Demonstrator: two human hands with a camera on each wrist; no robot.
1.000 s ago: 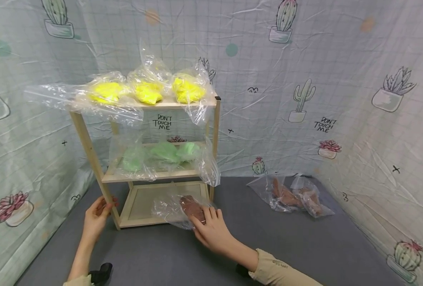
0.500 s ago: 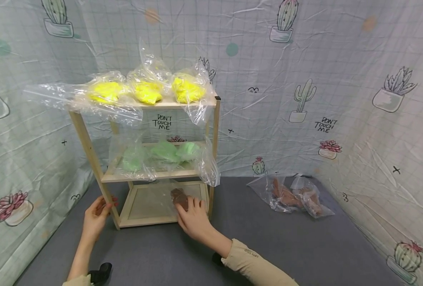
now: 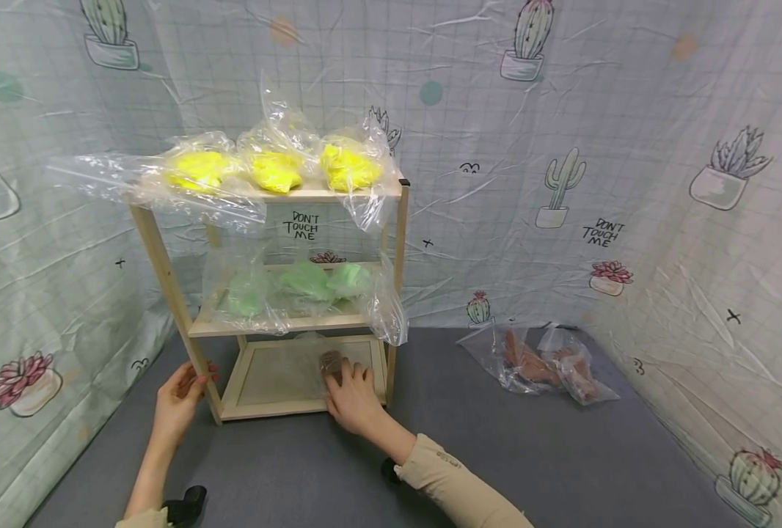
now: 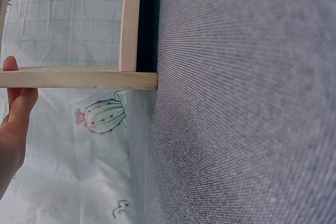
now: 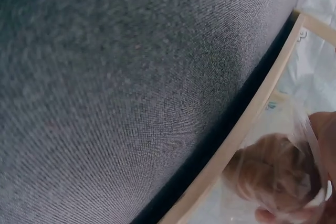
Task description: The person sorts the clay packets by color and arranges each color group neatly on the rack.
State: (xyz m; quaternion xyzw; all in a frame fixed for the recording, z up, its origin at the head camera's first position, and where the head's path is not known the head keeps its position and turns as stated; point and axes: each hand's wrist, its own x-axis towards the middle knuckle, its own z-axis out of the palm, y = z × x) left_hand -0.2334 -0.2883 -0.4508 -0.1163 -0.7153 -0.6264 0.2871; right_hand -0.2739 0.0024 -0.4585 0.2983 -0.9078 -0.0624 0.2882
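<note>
A three-tier wooden shelf stands on the grey cloth. My left hand grips its front left post low down, fingers and thumb on either side of the wood. At the bottom tier, right of its middle, my right hand holds a clear zip bag with a brown lump inside. In the right wrist view the bagged lump shows just past the bottom tier's front rail, with part of the hand at the image edge.
Several bags with yellow lumps lie on the top tier, their plastic overhanging the edges. Bags with green lumps fill the middle tier, low over my right hand. Two bags of brown lumps lie at the right. A cactus-print curtain encloses the table.
My right hand has moved left and inward with the brown lump's bag, from the bottom tier's right front to over its panel. My left hand stays on the post.
</note>
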